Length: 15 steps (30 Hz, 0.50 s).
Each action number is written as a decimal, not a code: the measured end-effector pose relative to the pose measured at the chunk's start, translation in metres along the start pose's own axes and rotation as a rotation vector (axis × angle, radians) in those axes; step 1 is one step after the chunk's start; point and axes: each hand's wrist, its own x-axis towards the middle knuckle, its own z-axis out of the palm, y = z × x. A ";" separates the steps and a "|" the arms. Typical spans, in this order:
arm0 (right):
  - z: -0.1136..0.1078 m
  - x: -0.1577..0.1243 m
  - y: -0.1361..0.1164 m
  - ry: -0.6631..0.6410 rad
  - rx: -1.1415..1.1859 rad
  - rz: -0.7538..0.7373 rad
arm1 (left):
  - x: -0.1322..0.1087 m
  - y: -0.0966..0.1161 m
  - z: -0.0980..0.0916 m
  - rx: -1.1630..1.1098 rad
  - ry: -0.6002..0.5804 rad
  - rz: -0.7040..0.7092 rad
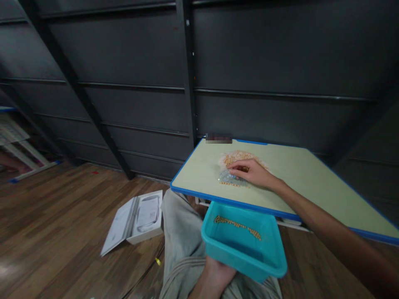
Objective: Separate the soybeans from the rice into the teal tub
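The scene is dim and slightly soft, the dark wall panels (pixel 124 54) swallowing detail, while the pale green table (pixel 311 178) catches the most light, a faint glare sits on the wooden floor (pixel 9 270) at lower left, and straight lines bow toward the edges.

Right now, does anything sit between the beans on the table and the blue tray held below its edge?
Nothing visible does. The right hand rests on the beans; bare table runs to the edge, where the left hand holds the blue tray.
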 end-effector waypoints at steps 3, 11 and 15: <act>0.001 0.000 0.000 -0.015 0.024 0.015 | -0.001 0.000 -0.001 0.016 -0.012 0.005; 0.005 -0.002 -0.002 -0.054 0.095 0.052 | -0.001 0.001 0.000 0.019 0.051 -0.002; 0.008 -0.003 -0.002 -0.067 0.141 0.073 | -0.001 0.001 0.009 0.045 0.043 -0.007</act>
